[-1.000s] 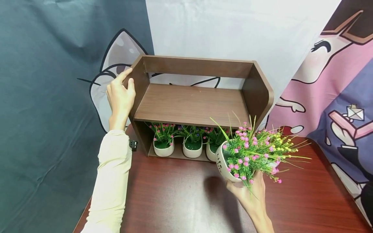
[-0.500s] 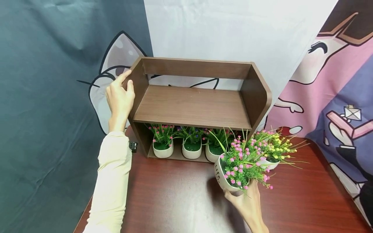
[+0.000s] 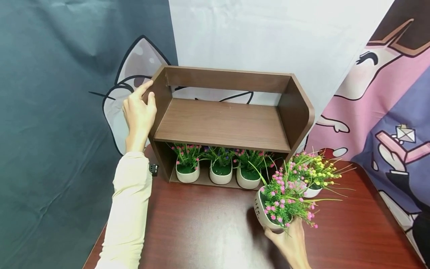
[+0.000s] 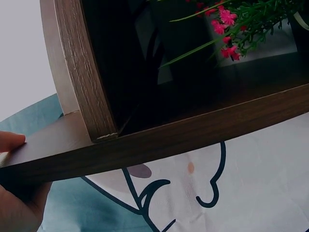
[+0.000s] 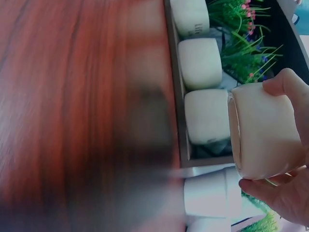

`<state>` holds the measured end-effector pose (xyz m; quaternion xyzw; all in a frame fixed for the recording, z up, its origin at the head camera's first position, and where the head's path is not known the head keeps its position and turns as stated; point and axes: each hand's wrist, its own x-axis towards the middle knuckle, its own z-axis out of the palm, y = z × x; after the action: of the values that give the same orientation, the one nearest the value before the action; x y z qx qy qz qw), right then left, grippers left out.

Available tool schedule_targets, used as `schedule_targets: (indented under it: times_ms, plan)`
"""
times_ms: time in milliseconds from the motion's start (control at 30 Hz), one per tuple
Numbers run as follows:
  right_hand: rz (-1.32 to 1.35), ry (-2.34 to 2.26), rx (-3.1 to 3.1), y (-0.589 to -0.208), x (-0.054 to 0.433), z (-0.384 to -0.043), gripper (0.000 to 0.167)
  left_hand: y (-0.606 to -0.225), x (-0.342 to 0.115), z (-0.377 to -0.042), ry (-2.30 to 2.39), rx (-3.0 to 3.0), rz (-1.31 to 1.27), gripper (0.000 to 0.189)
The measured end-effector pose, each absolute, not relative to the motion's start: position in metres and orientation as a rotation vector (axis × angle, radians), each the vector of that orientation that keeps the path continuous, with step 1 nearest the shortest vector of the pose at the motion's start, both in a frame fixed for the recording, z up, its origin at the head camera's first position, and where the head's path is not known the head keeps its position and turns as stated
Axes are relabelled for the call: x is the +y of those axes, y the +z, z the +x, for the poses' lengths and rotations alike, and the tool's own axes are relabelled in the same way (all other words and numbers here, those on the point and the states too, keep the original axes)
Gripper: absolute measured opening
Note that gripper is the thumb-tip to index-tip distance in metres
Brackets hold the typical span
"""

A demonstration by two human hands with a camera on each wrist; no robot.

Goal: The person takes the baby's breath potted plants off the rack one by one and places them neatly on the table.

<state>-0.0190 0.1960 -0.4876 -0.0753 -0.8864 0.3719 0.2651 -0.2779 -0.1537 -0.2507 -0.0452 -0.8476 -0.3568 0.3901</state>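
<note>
My right hand point(image 3: 289, 239) grips a white potted plant point(image 3: 280, 209) with pink flowers and dark lettering, tilted above the table in front of the shelf's right end. The right wrist view shows the fingers wrapped round the white pot point(image 5: 268, 130), its underside toward the camera. My left hand point(image 3: 138, 112) holds the upper left side panel of the brown two-tier shelf point(image 3: 221, 121). In the left wrist view, thumb and finger lie on opposite faces of that side panel point(image 4: 63, 140). Three potted plants, among them one white pot point(image 3: 188, 173), stand in a row on the lower tier.
Right of the shelf on the red-brown table point(image 3: 201, 224) stands a plant with yellow flowers point(image 3: 320, 172), partly hidden behind the held one. A printed cloth backdrop point(image 3: 268, 33) hangs close behind the shelf. The table's right edge runs along another printed cloth.
My right hand has brought the potted plant lower and toward me, away from the shelf, uncovering more of the rightmost pot inside. The left hand stays on the side panel.
</note>
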Motion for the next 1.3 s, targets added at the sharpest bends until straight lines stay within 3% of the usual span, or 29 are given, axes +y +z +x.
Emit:
schedule_targets:
  times_ms: [200,400,600,800,967,1300]
  plan:
    - [-0.156,0.940,-2.408,-0.494,0.213,-0.014,0.082,-0.250,-0.153,-0.277,-0.908,-2.155,-0.115,0.032]
    - [-0.175,0.924,-2.411,-0.500,0.226,-0.010,0.095,-0.251,-0.153,-0.278,-0.915,-2.152,-0.113,0.032]
    - [-0.224,0.887,-2.391,-0.506,0.237,-0.005,0.089,-0.252,-0.153,-0.278,-0.918,-2.156,-0.112,0.032]
    - [-0.295,0.925,-2.343,-0.508,0.250,0.000,0.101,-0.251,-0.153,-0.277,-0.916,-2.154,-0.117,0.032]
    - [-0.372,0.862,-2.343,-0.507,0.260,0.007,0.090,-0.252,-0.153,-0.277,-0.916,-2.157,-0.118,0.033]
    - [-0.452,0.844,-2.371,-0.504,0.282,0.010,0.101,-0.250,-0.153,-0.277,-0.917,-2.148,-0.127,0.033]
